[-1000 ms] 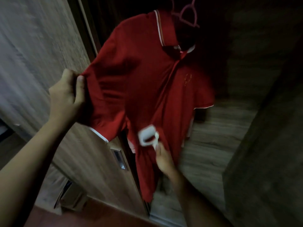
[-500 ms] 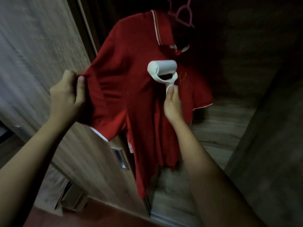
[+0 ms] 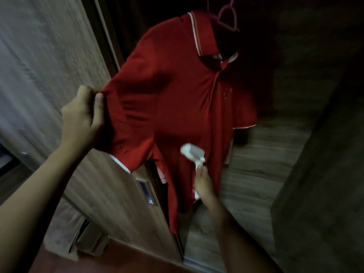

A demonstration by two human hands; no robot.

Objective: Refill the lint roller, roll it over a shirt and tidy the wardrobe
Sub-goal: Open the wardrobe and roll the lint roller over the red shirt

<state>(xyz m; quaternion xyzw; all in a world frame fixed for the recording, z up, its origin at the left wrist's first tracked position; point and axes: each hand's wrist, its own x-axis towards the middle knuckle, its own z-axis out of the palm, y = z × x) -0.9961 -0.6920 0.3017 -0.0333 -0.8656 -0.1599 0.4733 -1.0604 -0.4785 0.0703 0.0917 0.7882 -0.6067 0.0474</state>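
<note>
Left hand point(image 3: 81, 123) grips the sleeve of the hanging shirt point(image 3: 177, 99); right hand point(image 3: 203, 184) grasps the roller point(image 3: 192, 151), pressed against the front.

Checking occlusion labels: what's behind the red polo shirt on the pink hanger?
Behind the red polo shirt: dark wardrobe interior up top, a wood-grain panel lower right, the wooden door's edge at left. Whatever sits directly behind the fabric is covered.

1 shirt point(image 3: 177, 99), 1 lint roller point(image 3: 192, 151), 1 hanger point(image 3: 226, 18), 2 hands.
</note>
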